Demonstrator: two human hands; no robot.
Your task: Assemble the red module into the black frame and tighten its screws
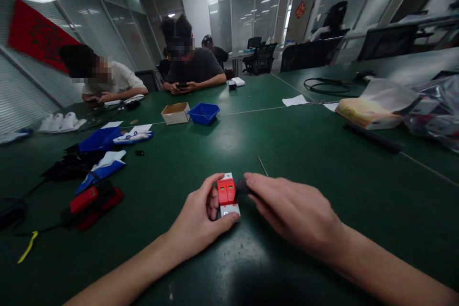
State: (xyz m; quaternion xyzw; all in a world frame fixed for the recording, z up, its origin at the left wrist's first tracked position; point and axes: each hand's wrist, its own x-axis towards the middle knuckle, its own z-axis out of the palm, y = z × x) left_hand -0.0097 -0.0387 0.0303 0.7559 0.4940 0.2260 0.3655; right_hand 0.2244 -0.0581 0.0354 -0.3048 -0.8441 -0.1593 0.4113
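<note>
Gripping a boxy red-and-white module (226,192) near on the smooth green counter (247,138), the left hand (195,215) curves round its left; the right hand (299,210), back upward, pinches a dark object (243,188).

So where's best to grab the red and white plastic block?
Probably hold the red and white plastic block by its left side and near white end, coming from the left, like the left hand: its red top stays uncovered, and the right hand with a dark piece crowds the right.
</note>
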